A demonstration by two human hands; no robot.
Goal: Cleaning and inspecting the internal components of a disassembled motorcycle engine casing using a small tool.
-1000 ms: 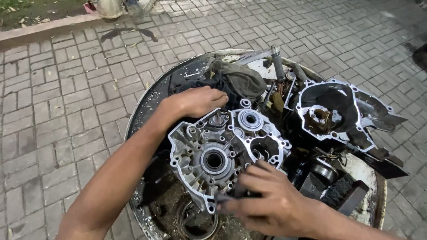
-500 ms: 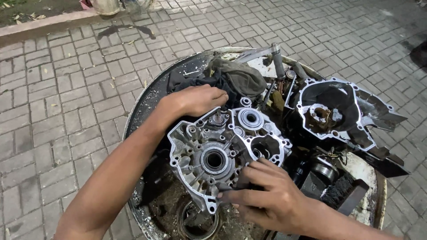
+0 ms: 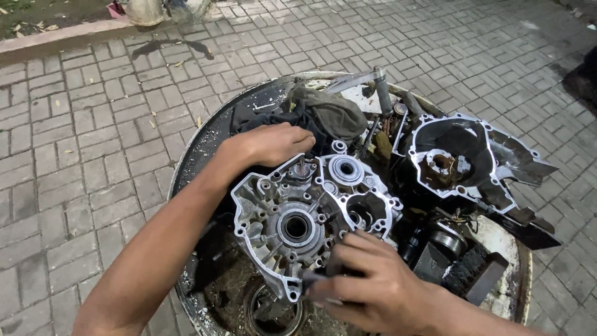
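A round, grimy metal basin (image 3: 205, 149) fills the middle and right of the frame on a brick-paved floor (image 3: 81, 124); its lower edge runs off the bottom, and most of its inside is buried under parts. At centre lies a silver engine crankcase half (image 3: 298, 218) with a round bearing hole; its lower right corner is hidden behind the right hand (image 3: 373, 289). That hand is curled with the fingers pinched together at the casing's lower edge, but whatever it pinches is too small and covered to make out. The left hand (image 3: 270, 144) comes in from the lower left, fingers bent down over the casing's upper rim and touching it; what lies under the fingertips cannot be seen. To the right sits a second crankcase half (image 3: 460, 162), dark inside. Behind the left hand a dark crumpled rag (image 3: 323, 115) covers part of the basin. At lower right a black brush (image 3: 472, 277) rests among blurred, oily parts that cannot be told apart.
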